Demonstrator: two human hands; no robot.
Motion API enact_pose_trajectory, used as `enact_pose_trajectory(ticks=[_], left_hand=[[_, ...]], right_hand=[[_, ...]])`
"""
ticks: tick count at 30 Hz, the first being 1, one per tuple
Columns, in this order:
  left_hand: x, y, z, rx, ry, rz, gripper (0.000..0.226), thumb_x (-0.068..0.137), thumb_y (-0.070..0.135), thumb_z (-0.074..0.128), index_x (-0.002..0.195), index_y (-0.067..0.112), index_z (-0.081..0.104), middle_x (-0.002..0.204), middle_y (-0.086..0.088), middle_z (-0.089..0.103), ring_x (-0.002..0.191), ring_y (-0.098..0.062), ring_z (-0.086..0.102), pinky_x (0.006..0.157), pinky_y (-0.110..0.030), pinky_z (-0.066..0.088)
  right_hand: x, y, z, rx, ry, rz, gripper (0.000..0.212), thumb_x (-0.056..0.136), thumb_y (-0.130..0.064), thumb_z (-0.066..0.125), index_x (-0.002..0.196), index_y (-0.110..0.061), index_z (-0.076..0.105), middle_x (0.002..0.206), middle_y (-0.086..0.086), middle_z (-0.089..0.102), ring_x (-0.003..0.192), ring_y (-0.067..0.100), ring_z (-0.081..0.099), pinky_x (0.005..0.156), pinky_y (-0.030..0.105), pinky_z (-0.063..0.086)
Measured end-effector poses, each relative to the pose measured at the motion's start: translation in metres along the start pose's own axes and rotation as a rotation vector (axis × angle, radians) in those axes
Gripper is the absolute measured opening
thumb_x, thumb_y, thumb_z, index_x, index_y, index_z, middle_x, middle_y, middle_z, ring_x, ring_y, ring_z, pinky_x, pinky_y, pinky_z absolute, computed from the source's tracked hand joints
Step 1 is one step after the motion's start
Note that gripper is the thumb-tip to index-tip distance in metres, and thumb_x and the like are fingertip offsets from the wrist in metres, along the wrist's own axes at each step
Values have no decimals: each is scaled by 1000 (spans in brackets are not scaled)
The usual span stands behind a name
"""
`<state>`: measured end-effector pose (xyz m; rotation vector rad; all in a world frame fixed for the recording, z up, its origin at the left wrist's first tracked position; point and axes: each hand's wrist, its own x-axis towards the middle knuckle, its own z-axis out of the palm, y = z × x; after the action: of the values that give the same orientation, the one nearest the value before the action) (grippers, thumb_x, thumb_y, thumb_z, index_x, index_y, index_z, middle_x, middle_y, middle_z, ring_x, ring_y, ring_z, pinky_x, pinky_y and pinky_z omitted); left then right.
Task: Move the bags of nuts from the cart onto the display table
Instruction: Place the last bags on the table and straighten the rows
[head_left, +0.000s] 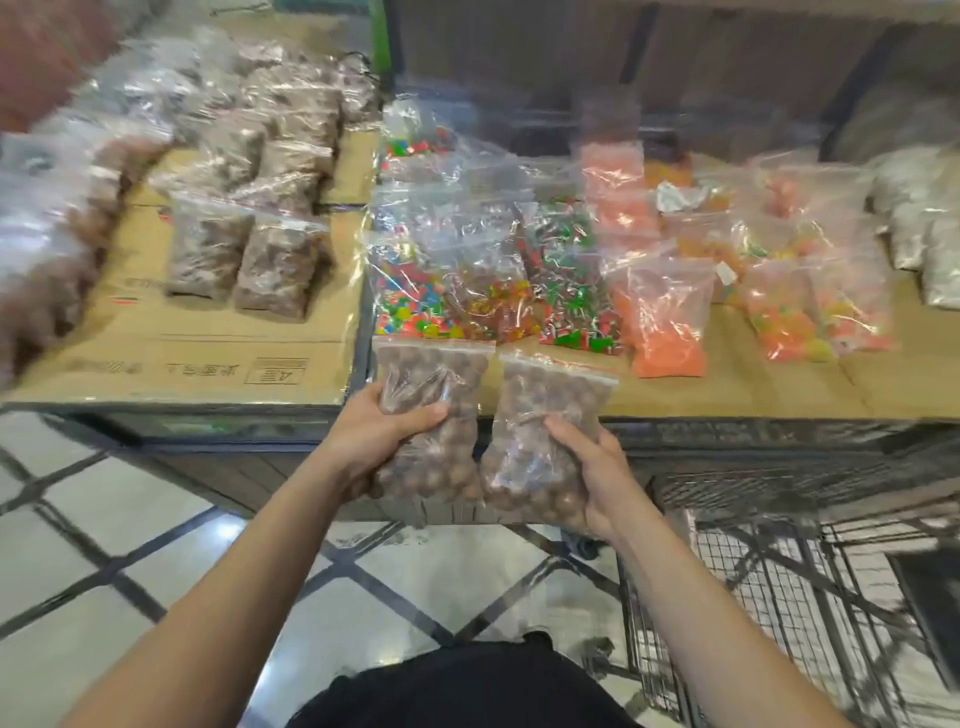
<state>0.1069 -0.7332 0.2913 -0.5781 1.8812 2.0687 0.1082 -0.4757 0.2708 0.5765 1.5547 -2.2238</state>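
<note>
My left hand (382, 441) grips a clear zip bag of round brown nuts (434, 387), held upright in front of the table edge. My right hand (602, 475) grips a second bag of the same nuts (545, 405) right beside it, the two bags nearly touching. Both bags hang over the floor just short of the display table (208, 364), which is covered in flattened cardboard. Several more nut bags (244, 260) lie in rows on the left part of that table. The black wire cart (779, 587) stands at the lower right, and no bags show inside it.
Bags of coloured candy (441, 291) and orange sweets (665, 317) fill the middle and right of the table. Silver-grey bags (930, 249) lie at the far right. Bare cardboard shows along the front left. Tiled floor with dark diagonal lines lies below.
</note>
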Motion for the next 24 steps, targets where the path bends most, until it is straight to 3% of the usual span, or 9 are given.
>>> enact_pose_trajectory(ticks=[3, 7, 10, 14, 18, 22, 24], left_hand=[[-20, 5, -61, -26, 42, 39, 48, 73, 17, 90, 115, 9, 70, 104, -13, 79, 95, -31, 77, 86, -46, 61], [-50, 10, -141, -91, 123, 63, 39, 75, 15, 90, 107, 17, 68, 101, -9, 80, 94, -29, 77, 86, -48, 61], [-69, 11, -196, -148, 162, 77, 44, 75, 16, 90, 112, 15, 66, 104, -11, 79, 93, -31, 77, 84, -50, 62], [-89, 10, -260, -204, 225, 112, 42, 78, 15, 87, 115, 11, 68, 101, -11, 79, 86, -29, 78, 67, -40, 62], [-93, 15, -310, -239, 274, 153, 49, 67, 21, 90, 111, 12, 70, 100, -12, 79, 88, -31, 77, 74, -43, 61], [-84, 25, -346, -246, 293, 183, 45, 71, 19, 89, 112, 13, 70, 99, -10, 80, 89, -30, 77, 72, -39, 60], [-70, 31, -365, -238, 305, 184, 52, 70, 19, 92, 116, 13, 69, 102, -10, 79, 90, -29, 77, 71, -37, 60]], right_hand=[[2, 22, 65, -35, -38, -6, 76, 59, -45, 89, 125, -14, 70, 113, 15, 78, 97, 33, 77, 79, 48, 62], [-7, 47, 152, -105, -111, -15, 96, 45, -50, 101, 127, -12, 70, 116, 18, 77, 107, 37, 74, 98, 61, 55], [-16, 61, 208, -115, -169, -44, 81, 58, -39, 95, 127, -7, 68, 113, 20, 77, 102, 38, 75, 96, 59, 57], [-22, 76, 269, -149, -215, -48, 47, 77, -21, 84, 119, -6, 69, 109, 18, 78, 95, 33, 77, 84, 51, 62], [-21, 84, 318, -203, -245, -45, 67, 69, -23, 89, 128, -4, 63, 112, 17, 78, 100, 34, 77, 82, 47, 62], [-7, 84, 355, -224, -311, -40, 33, 86, -13, 80, 116, -7, 67, 106, 14, 79, 95, 31, 78, 77, 42, 64], [6, 82, 370, -245, -320, -48, 28, 88, -14, 79, 113, -11, 68, 103, 11, 80, 94, 28, 78, 79, 41, 64]])
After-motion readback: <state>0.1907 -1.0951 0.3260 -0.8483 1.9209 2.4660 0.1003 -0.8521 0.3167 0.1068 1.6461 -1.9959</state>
